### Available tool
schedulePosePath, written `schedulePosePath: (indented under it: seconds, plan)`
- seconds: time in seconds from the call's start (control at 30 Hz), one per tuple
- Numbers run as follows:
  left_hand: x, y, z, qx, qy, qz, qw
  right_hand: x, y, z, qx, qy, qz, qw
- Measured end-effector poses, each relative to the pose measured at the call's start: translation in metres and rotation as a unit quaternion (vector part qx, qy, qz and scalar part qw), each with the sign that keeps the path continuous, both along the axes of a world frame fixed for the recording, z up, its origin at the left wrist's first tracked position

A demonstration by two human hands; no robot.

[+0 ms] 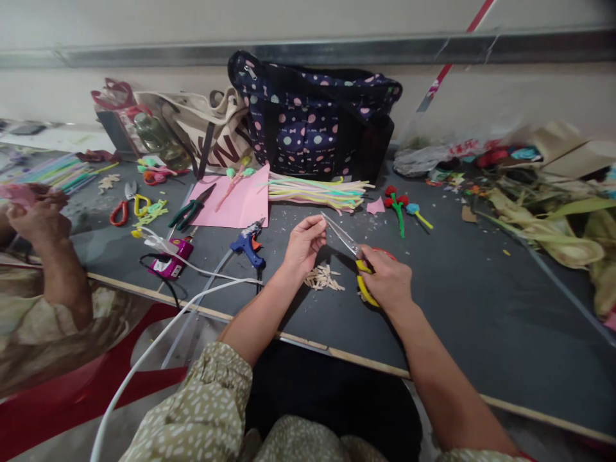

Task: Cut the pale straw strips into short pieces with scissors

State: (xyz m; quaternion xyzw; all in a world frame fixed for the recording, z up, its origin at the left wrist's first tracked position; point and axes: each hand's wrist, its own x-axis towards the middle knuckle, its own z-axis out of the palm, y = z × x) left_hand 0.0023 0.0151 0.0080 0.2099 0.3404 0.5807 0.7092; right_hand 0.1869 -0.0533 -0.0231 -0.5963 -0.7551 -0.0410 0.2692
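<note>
My right hand [389, 277] is wrapped round the yellow and red handles of a pair of scissors [344, 239], whose blades stand slightly apart and point up and left. The blade tips are close to the fingers of my left hand [307, 242], which are closed in a pinch; what they hold is too small to make out. On the dark table below my hands lies a pile of small pale pieces [323, 278]. A blue glue gun [249, 245] rests to the left of my left hand.
Behind my hands are a bundle of pastel pipe cleaners [317, 192], pink sheets [250, 205], pliers [192, 206] and red pipe-cleaner flowers [395, 200]. Bags [312, 122] line the wall. Dried husks [553, 224] lie right. White cords cross the left edge near another person's hands [38, 215].
</note>
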Motion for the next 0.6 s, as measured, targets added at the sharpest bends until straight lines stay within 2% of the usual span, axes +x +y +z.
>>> schedulePosePath:
  seconds: [0.1,0.2,0.33,0.6]
  plan:
    - [-0.001,0.000,0.001,-0.001,0.006,-0.007,1.000,0.002,0.002,0.000,-0.017,0.035,-0.001,0.999]
    - [-0.001,0.000,0.002,0.008,0.009,-0.017,1.000,0.006,0.005,-0.001,-0.031,0.064,-0.033,0.997]
    - [-0.002,-0.001,0.004,0.019,0.002,-0.028,0.999,0.012,0.007,-0.003,-0.054,0.057,-0.028,0.997]
    - [-0.004,0.001,0.005,0.008,0.002,-0.023,1.000,0.011,0.006,-0.004,-0.026,0.048,-0.011,0.998]
